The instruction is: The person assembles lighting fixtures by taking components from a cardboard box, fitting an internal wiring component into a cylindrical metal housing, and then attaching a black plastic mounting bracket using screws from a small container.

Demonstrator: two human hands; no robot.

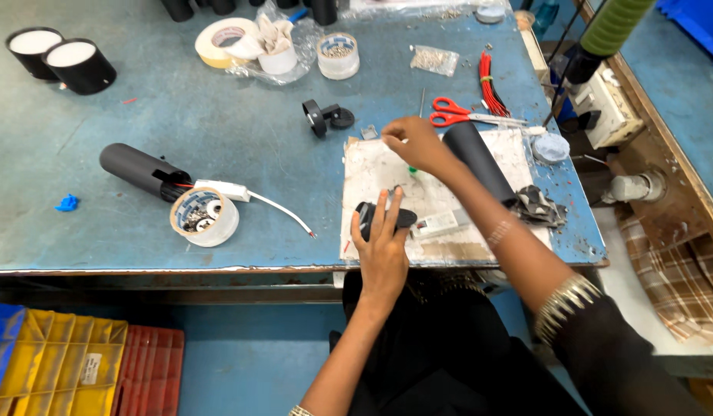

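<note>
Black oval part (383, 217) lies on the stained white sheet (372, 166) near the desk (218, 131) front edge, under the left hand (382, 250), whose fingers (377, 212) lie flat and spread over it, pressing rather than gripping. Well left of those fingers sit a tape roll (205, 216) holding small parts and a black tube (141, 169). Right hand (414, 142) reaches forward, fingertips pinched together; whether they hold anything I cannot tell. Just right lies another black cylinder (478, 160); beyond, red scissors (458, 112).
</note>
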